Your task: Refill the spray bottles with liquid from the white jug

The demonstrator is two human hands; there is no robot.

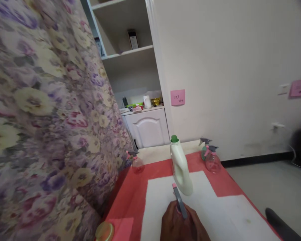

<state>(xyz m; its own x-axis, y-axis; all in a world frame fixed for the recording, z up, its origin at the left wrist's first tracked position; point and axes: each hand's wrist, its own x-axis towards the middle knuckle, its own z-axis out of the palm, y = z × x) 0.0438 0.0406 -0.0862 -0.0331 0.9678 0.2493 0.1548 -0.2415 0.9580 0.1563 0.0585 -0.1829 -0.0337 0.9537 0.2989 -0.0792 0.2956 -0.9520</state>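
My left hand (pixel 168 219) and my right hand (pixel 196 221) are closed around a spray bottle at the bottom of the view. Its grey trigger head (pixel 180 202) with a pink nozzle tip points away from me. The fingers hide most of the bottle's body. Just beyond it a pale green-white jug (pixel 182 170) with a handle stands on white paper (pixel 158 194), with a green piece (pixel 174 138) in its neck.
A pink spray bottle (pixel 137 165) stands at the far left; another (pixel 213 164) and a green one (pixel 204 152) stand at the far right. A round gold-coloured lid (pixel 104 231) lies near left. A floral curtain (pixel 65 117) borders the red table covering (pixel 130 197).
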